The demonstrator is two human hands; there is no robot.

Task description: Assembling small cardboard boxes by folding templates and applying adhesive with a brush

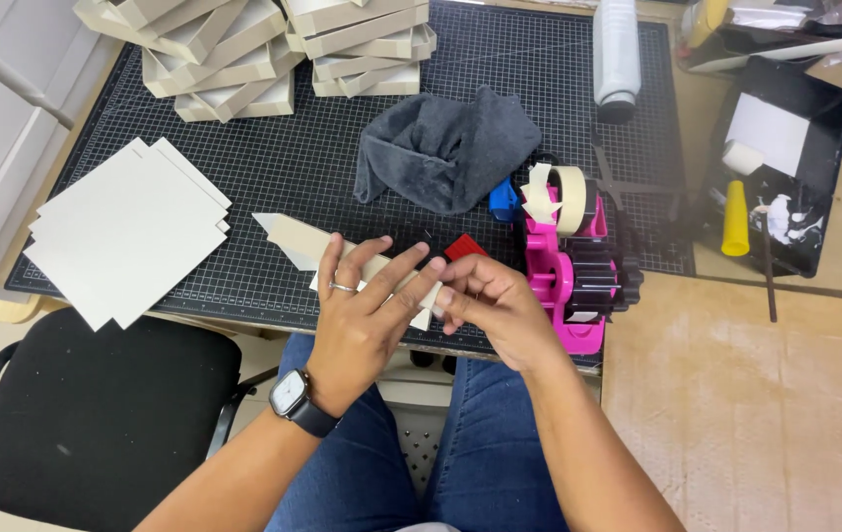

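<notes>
The long, pale grey folded cardboard strip lies slantwise at the near edge of the bench, its long axis running from a pointed end up on the left, over the black gridded cutting mat, down toward the right, where it disappears beneath both hands. The left hand, with a ring and a dark wristwatch, lies flat over the strip's middle, fingers spread and extended toward the right; its grip is wide open, pressing rather than clasping. The right hand meets it at the strip's lower right end, fingers curled in a near-closed pinch at that end; whether it has hold of the card itself or a bit of tape I cannot tell. So the strip extends up and to the left from both grips, and the left hand covers more of it. Just right of the right hand stands a pink and black tape dispenser carrying a cream tape roll.
</notes>
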